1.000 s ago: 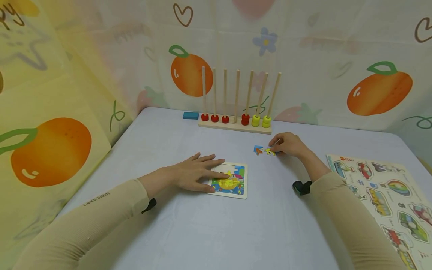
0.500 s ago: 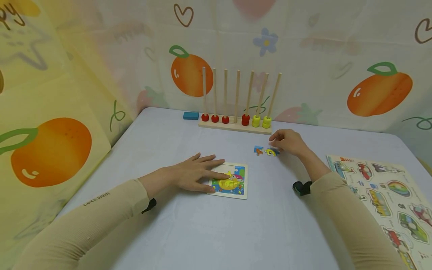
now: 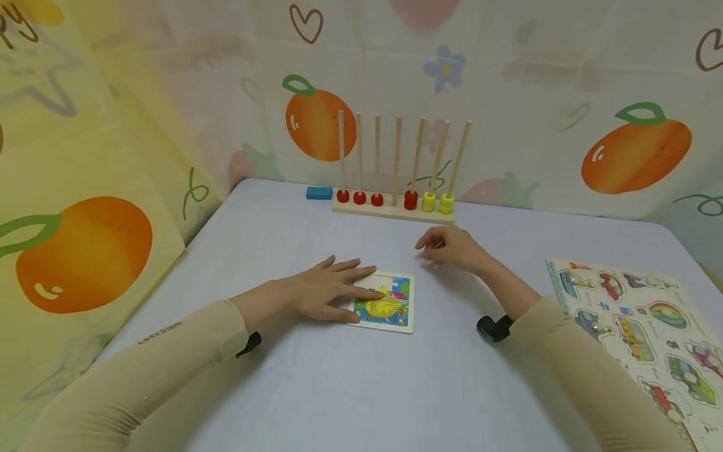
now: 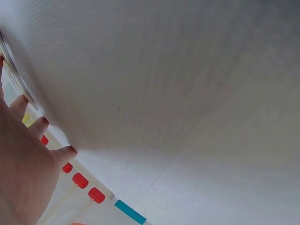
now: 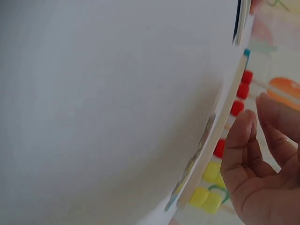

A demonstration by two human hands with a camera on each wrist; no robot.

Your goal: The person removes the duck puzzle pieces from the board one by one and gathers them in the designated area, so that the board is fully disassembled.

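My left hand [image 3: 330,292] lies spread over the left part of a small framed jigsaw puzzle [image 3: 403,304]. Blue, green and yellow picture pieces fill much of its frame, and a pale bare patch shows near the top. Beyond the puzzle and to its right, my right hand [image 3: 452,248] hovers with loosely bent fingers. The right wrist view shows a gap between its thumb and fingertips and nothing in them. Loose jigsaw pieces [image 5: 187,169] lie on the table by this hand in that view. From the head view, the hand hides them.
A wooden counting rack [image 3: 392,213] with upright rods and red and yellow beads stands at the back. Beside its left end lies a blue block [image 3: 319,193]. A large vehicle picture board [image 3: 638,333] rests at the right. Patterned cloth hangs behind and to the left.
My right hand has moved left from the pieces' right side and now covers them in the head view. The left hand stays on the puzzle.
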